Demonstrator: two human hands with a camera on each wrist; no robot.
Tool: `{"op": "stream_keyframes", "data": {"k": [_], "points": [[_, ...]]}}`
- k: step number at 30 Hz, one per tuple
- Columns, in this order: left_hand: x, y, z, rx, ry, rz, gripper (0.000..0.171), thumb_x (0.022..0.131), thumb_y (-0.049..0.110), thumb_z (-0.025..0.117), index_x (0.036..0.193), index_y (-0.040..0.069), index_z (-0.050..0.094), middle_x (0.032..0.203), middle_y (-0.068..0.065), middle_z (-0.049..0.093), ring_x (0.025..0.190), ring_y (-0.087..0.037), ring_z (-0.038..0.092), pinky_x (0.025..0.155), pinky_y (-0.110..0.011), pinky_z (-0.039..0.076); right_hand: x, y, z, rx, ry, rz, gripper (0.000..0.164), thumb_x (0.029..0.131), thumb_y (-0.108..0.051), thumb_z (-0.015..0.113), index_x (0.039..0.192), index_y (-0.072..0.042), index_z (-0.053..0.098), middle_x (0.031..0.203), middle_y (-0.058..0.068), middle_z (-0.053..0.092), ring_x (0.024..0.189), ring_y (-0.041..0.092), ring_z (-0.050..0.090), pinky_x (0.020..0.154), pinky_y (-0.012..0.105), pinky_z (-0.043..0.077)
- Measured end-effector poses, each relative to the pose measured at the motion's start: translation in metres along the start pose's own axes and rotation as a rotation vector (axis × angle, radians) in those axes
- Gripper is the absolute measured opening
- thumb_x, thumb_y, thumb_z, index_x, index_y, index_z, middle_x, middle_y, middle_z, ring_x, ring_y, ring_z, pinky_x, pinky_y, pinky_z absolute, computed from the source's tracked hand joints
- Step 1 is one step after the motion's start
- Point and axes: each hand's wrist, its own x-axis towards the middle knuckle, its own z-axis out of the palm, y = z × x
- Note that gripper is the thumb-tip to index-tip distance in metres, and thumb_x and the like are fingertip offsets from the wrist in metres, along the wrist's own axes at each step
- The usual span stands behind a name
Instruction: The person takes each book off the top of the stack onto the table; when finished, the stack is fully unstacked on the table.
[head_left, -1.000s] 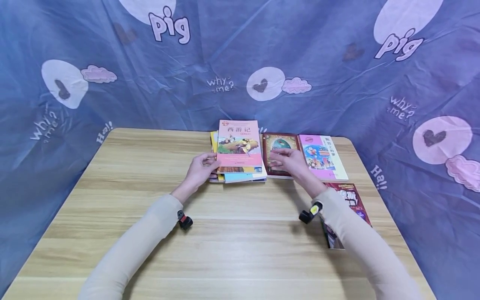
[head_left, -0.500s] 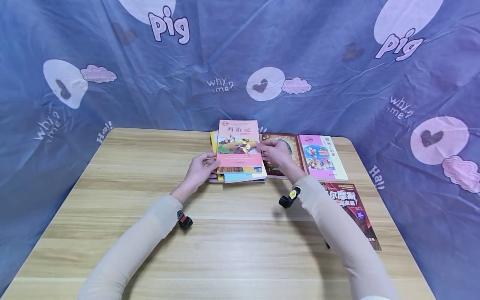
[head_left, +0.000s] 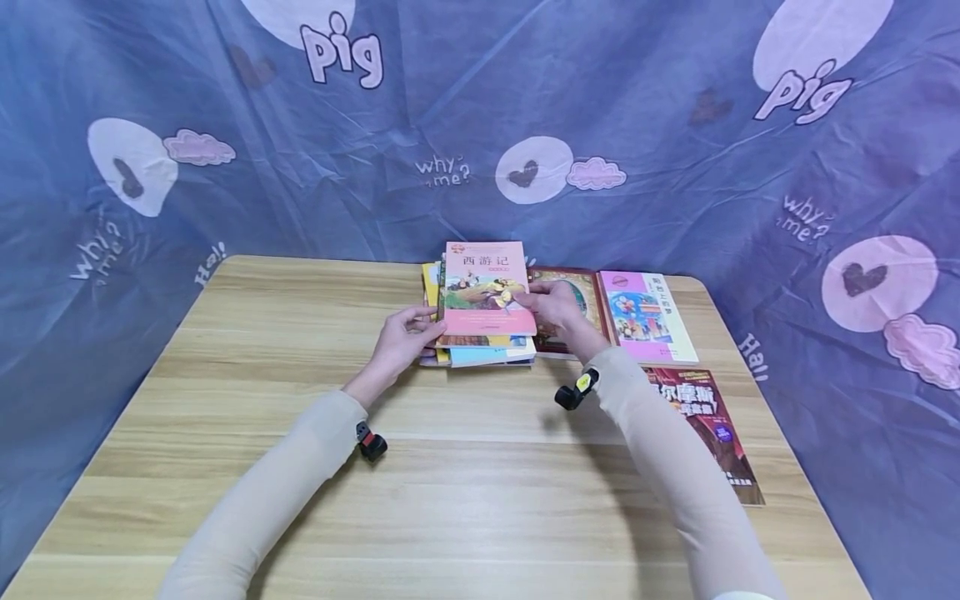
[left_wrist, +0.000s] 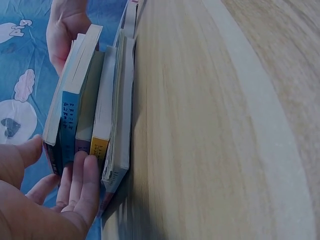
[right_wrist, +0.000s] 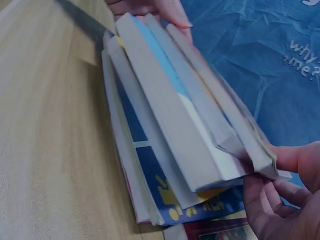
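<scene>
Stacked books (head_left: 491,355) sit unevenly at the far side of the bench (head_left: 450,508), near the hanging cloth (head_left: 300,167), with a pink book (head_left: 487,292) on top. Singly they should be light and fairly bendy, together heavier, and their covers may slide; opposite side edges look the best hold. The left grip (head_left: 405,337) is partly closed, thumb at the pink book's edge, fingers against spines below; the right grip (head_left: 558,308) pinches its right side, perhaps with another underneath. A maroon book (head_left: 592,289) just beside crowds the right grip; beyond is a magenta-and-cream book (head_left: 648,317), and a red book (head_left: 716,417) lies nearer, partly behind the right sleeve (head_left: 675,475).
</scene>
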Motion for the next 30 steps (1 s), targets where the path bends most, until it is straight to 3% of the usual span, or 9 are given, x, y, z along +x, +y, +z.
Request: {"op": "stream_keyframes", "data": {"k": [2, 5, 9, 11, 15, 20, 24, 30], "points": [[-0.001, 0.000, 0.001, -0.002, -0.001, -0.001, 0.049, 0.099, 0.020, 0.076, 0.145, 0.008, 0.062, 0.116, -0.013, 0.070, 0.080, -0.006, 0.070, 0.073, -0.026, 0.069, -0.003, 0.000, -0.004, 0.000, -0.002, 0.004, 0.053, 0.097, -0.025, 0.078, 0.141, 0.000, 0.061, 0.126, 0.015, 0.068, 0.073, 0.006, 0.062, 0.062, 0.019, 0.053], [-0.003, 0.000, 0.002, 0.002, -0.002, -0.005, 0.050, 0.099, 0.017, 0.076, 0.146, 0.009, 0.061, 0.118, -0.014, 0.069, 0.084, -0.007, 0.070, 0.076, -0.027, 0.070, -0.007, 0.002, -0.011, 0.010, -0.011, -0.001, 0.056, 0.098, -0.024, 0.076, 0.146, -0.001, 0.057, 0.104, 0.004, 0.072, 0.060, 0.006, 0.051, 0.052, 0.020, 0.043], [-0.004, 0.000, 0.003, 0.018, 0.004, -0.010, 0.050, 0.099, 0.016, 0.076, 0.146, 0.009, 0.060, 0.116, -0.013, 0.069, 0.083, -0.008, 0.070, 0.076, -0.028, 0.070, -0.013, 0.007, -0.023, 0.119, -0.085, 0.007, 0.062, 0.101, -0.018, 0.071, 0.154, 0.001, 0.045, 0.079, -0.012, 0.066, 0.055, 0.002, 0.049, 0.049, 0.018, 0.043], [-0.004, 0.000, 0.004, 0.019, 0.007, -0.010, 0.050, 0.099, 0.015, 0.076, 0.146, 0.009, 0.060, 0.114, -0.012, 0.069, 0.079, -0.009, 0.070, 0.074, -0.029, 0.070, -0.016, 0.009, -0.030, 0.204, -0.136, 0.030, 0.066, 0.103, -0.013, 0.068, 0.158, 0.002, 0.035, 0.084, -0.012, 0.070, 0.066, 0.001, 0.060, 0.058, 0.017, 0.054], [-0.006, -0.001, 0.004, 0.038, 0.013, -0.004, 0.049, 0.099, 0.014, 0.075, 0.146, 0.009, 0.061, 0.117, -0.014, 0.070, 0.077, -0.009, 0.070, 0.074, -0.030, 0.070, -0.029, 0.011, -0.046, 0.337, -0.221, 0.057, 0.069, 0.104, -0.004, 0.062, 0.162, 0.002, 0.023, 0.090, -0.009, 0.074, 0.072, 0.000, 0.061, 0.069, 0.018, 0.061], [-0.005, -0.002, 0.005, 0.088, 0.030, 0.002, 0.049, 0.099, 0.017, 0.076, 0.145, 0.012, 0.062, 0.121, -0.015, 0.069, 0.081, -0.008, 0.069, 0.074, -0.026, 0.069, -0.055, 0.018, -0.068, 0.379, -0.231, 0.038, 0.050, 0.103, 0.000, 0.061, 0.146, -0.003, 0.035, 0.090, -0.006, 0.073, 0.071, 0.000, 0.059, 0.069, 0.019, 0.061], [-0.004, -0.001, 0.005, 0.062, 0.024, -0.010, 0.049, 0.098, 0.015, 0.076, 0.146, 0.012, 0.061, 0.117, -0.013, 0.069, 0.078, -0.009, 0.070, 0.074, -0.028, 0.070, -0.080, 0.029, -0.084, 0.382, -0.232, 0.014, 0.034, 0.103, 0.001, 0.062, 0.129, -0.009, 0.043, 0.093, -0.007, 0.073, 0.078, 0.000, 0.063, 0.072, 0.017, 0.062], [-0.004, -0.001, 0.004, 0.042, 0.015, -0.014, 0.050, 0.098, 0.014, 0.076, 0.145, 0.011, 0.062, 0.113, -0.011, 0.070, 0.074, -0.008, 0.071, 0.074, -0.030, 0.070, -0.120, 0.051, -0.107, 0.390, -0.254, -0.002, 0.032, 0.103, 0.000, 0.062, 0.126, -0.010, 0.043, 0.096, -0.009, 0.076, 0.085, 0.001, 0.070, 0.071, 0.016, 0.062]]}}
